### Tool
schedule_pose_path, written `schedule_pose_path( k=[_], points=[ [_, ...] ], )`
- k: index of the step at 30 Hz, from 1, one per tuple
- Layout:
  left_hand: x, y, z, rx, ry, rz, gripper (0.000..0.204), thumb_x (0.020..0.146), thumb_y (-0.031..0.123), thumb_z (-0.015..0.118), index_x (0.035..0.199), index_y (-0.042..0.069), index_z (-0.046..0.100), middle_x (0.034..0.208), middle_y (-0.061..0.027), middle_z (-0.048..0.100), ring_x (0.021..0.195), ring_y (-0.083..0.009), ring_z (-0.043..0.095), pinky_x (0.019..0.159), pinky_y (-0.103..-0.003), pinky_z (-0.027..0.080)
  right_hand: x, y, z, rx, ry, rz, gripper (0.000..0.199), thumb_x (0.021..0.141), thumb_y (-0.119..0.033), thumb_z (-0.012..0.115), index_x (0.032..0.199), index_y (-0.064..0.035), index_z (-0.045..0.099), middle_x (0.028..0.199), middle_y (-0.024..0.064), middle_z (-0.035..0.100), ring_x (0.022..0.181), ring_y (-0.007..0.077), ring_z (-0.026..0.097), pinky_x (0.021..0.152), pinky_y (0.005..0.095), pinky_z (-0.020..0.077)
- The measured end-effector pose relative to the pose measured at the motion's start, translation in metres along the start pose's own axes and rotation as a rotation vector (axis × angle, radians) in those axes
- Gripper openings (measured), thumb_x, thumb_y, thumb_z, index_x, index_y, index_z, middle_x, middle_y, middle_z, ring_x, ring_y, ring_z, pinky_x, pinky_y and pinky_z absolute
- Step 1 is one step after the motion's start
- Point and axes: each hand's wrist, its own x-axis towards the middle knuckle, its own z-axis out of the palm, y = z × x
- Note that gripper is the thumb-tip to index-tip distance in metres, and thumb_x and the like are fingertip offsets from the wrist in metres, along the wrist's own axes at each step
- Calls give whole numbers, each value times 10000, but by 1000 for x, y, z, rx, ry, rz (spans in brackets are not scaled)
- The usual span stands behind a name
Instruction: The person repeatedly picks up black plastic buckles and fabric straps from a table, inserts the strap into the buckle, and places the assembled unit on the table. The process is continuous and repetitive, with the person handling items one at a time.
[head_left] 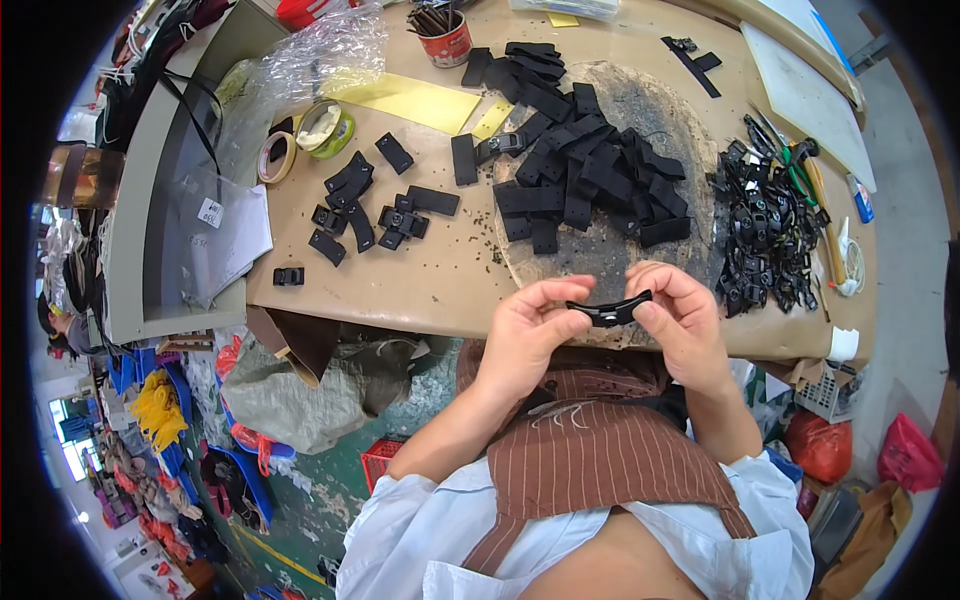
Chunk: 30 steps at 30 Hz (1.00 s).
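Close to the bench's front edge, a short black strap with a black plastic buckle [609,315] at its middle spans my two hands. My left hand [528,328] pinches its left end between thumb and fingers. The other end is gripped the same way by my right hand [687,318]. Beyond them lies a heap of short black straps [590,175] on a round, stained board [690,115]. To the right is a pile of black buckles [765,235]. Several straps fitted with buckles [404,222] lie scattered at the left, and one small buckle [289,276] sits by itself near the edge.
A red can of sticks [443,45], a green tin [325,130] and a tape roll [276,158] stand toward the back left, near yellow card [410,100] and clear plastic film [310,50]. Green-handled pliers [802,172] lie beside the buckle pile. A grey panel [150,200] bounds the left side.
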Motion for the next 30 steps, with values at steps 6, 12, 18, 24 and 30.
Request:
schedule_pose_path(
  k=[6,12,18,24,30],
  points=[
    [5,-5,-15,-219,20,-93,109,836,75,635,926,27,595,956,-51,602,718,-84,583,677,-183,486,-4,6,18,200,64,122,134,850,-19,580,974,0,533,951,35,527,902,80,484,826,228,390],
    [25,47,-62,55,274,330,42,844,69,624,834,55,585,938,-66,609,717,-71,568,669,-218,500,6,2,-38,-428,193,-50,296,791,-71,648,1070,-17,564,1018,47,598,934,128,546,788,267,441],
    [30,108,-129,1345,1086,579,420,811,170,685,1166,15,523,1099,-85,459,659,-94,536,632,-225,464,8,-5,-156,-1388,735,-11,395,750,-157,695,1107,-38,575,1064,132,558,984,302,530,879,348,411],
    [26,64,-86,1099,802,735,419,801,85,673,1183,63,501,1138,-80,417,699,-90,531,634,-197,458,6,1,-167,-1119,622,43,330,751,-135,707,1045,-27,604,950,73,567,768,165,526,708,286,436],
    [18,15,-11,646,60,270,351,863,78,589,1198,36,491,1081,-89,546,826,-125,576,700,-225,484,11,-17,-99,-614,676,-169,137,778,-46,657,908,-7,640,822,16,617,734,88,546,692,224,439]
  ],
)
